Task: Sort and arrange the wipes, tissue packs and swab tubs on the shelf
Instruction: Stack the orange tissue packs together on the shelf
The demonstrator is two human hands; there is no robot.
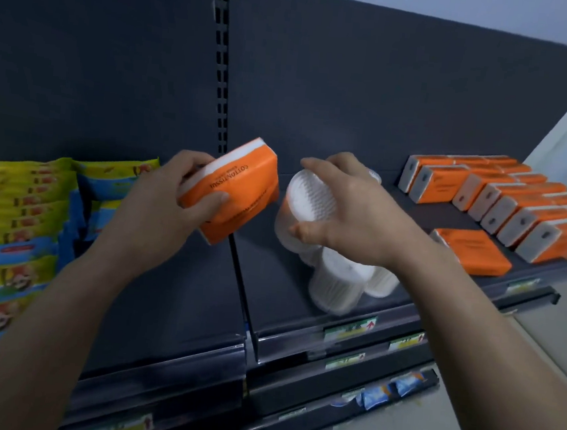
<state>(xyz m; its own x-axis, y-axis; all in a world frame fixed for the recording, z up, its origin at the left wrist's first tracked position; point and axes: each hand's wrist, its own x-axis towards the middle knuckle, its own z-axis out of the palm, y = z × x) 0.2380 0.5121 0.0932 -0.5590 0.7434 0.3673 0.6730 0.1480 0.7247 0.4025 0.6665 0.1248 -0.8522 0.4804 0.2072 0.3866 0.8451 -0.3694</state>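
L hand [171, 188] grips tissue pack [239, 190]; R hand [354, 214] grips swab tub [305, 199].

**Both hands loaded above the shelf**

Your left hand [174, 188] grips an orange tissue pack [239, 190], held tilted above the dark shelf [172, 291]. Your right hand [354, 214] holds a white swab tub [305, 199] on its side, thumb and fingers curled round it, just beside the pack. Under that hand, more swab tubs [338, 281] cluster on the shelf, blurred. To your right, boxed rows of tissue packs [502, 203] stand on edge, with a single flat pack [474, 252] lying in front. At your left sit stacked yellow-and-blue wipes packs [18, 212].
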